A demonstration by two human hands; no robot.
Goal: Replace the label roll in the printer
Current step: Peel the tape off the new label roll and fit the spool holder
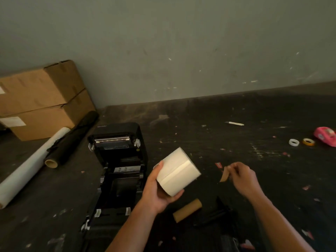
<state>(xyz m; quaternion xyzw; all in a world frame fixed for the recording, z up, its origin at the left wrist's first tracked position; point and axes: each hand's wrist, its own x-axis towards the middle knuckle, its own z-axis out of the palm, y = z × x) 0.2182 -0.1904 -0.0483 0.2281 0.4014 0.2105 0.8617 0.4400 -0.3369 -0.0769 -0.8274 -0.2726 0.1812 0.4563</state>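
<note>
Left hand (pixel 156 188): grip clamped on the white roll (pixel 177 171), held above the table (pixel 236 146), just right of the open printer (pixel 118 160). Right hand (pixel 243 176): fingers pinching a brown scrap (pixel 225 174). Bare core (pixel 187 210) lies on the table below the roll.

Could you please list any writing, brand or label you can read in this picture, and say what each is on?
Printer lid: a pale brand word, too blurred to read.
Sticker under the print head: print too small to read.
White labels on the cardboard boxes: no legible text.
Pink tape dispenser: nothing legible.
</note>
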